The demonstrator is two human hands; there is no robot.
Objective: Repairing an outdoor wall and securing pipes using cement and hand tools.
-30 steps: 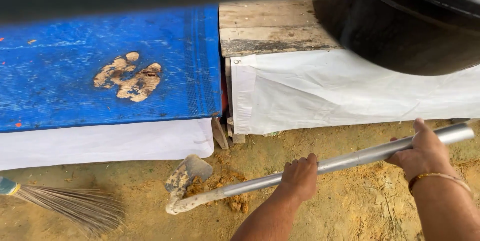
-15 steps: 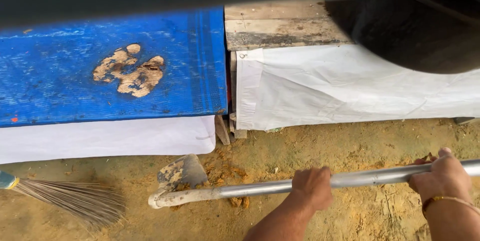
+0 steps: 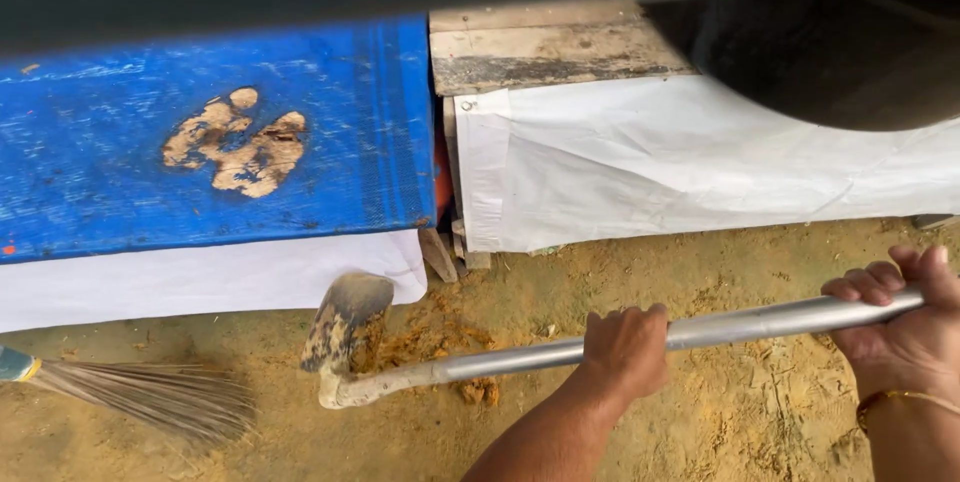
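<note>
A hoe with a long grey metal handle [image 3: 760, 322] lies nearly level across the lower right. My left hand [image 3: 625, 347] grips the handle at mid-length. Further back, near the right edge, my right hand [image 3: 900, 327] is closed around the handle's end; a thin gold bangle sits on that wrist. The mud-caked blade [image 3: 345, 327] points up and away, close to the sandy ground [image 3: 700, 412] in front of the white sheet below the blue tarp. A small clump of orange-brown earth [image 3: 430, 342] lies beside the blade.
A blue tarp [image 3: 120, 172] with a patch of dried mud covers a platform at upper left. White sheeting [image 3: 690, 162] drapes a wooden platform [image 3: 540, 42] at right. A broom's bristles [image 3: 150, 397] lie at lower left. A dark curved shape [image 3: 830, 52] fills the upper right.
The hoe has swung down from a slant to nearly level and slid left. The blade has tipped up by the white sheet's corner, and both hands have moved lower along with it.
</note>
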